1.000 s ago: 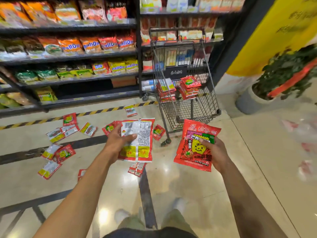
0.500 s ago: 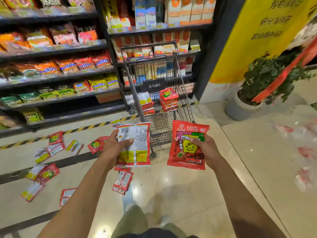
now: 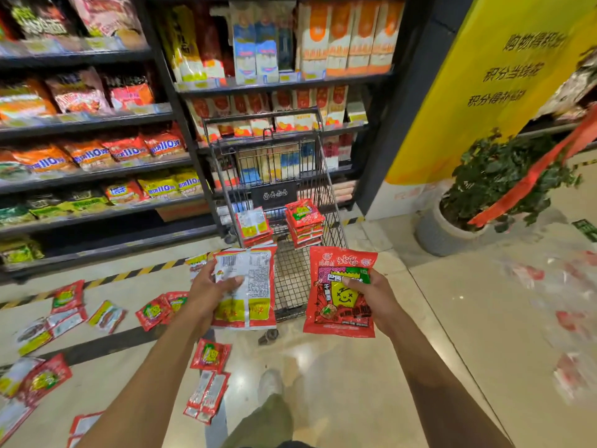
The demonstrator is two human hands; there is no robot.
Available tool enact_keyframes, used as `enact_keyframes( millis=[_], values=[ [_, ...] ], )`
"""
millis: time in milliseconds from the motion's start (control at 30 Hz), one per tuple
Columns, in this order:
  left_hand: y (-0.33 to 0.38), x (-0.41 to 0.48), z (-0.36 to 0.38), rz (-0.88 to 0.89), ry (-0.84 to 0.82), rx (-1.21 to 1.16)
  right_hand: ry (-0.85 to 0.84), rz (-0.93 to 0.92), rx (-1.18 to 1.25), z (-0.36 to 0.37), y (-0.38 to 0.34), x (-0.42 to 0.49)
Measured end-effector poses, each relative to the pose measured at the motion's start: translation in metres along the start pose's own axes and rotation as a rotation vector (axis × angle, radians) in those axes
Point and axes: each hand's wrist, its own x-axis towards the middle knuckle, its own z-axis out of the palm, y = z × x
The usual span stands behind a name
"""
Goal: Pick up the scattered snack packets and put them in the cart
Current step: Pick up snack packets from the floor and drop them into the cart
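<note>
My left hand [image 3: 210,287] grips a red and silver snack packet [image 3: 250,287] with its back side facing me. My right hand [image 3: 371,297] holds a red packet with a yellow face [image 3: 336,305]. Both packets hang just in front of the near end of the black wire cart [image 3: 290,176]. Inside the cart lie two stacks of packets, one at the left [image 3: 253,226] and one at the right [image 3: 305,223]. Several more red packets [image 3: 155,312] are scattered on the floor to my left and below my arms [image 3: 210,354].
Store shelves [image 3: 97,124] full of snack bags stand behind and to the left of the cart. A yellow banner [image 3: 484,85] and a potted plant [image 3: 478,202] are at the right. A yellow-black hazard stripe [image 3: 129,274] runs along the floor by the shelves.
I have walked closer to the cart, which now looms larger in front of my hands. Both hands keep their packets and have risen toward the cart's near end.
</note>
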Motion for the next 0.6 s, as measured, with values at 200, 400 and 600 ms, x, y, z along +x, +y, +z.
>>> enact_keyframes(
  millis=[200,400,600],
  values=[
    [0.039,0.079,0.007,0.029,0.001,-0.046,0.033,0.032,0.043,0.01,-0.045,0.08],
    [0.112,0.112,0.041,-0.016,0.045,-0.16,0.008,0.044,-0.007,0.015,-0.082,0.157],
    [0.145,0.187,0.063,-0.011,0.132,-0.108,-0.044,0.106,-0.071,0.027,-0.111,0.271]
  ],
)
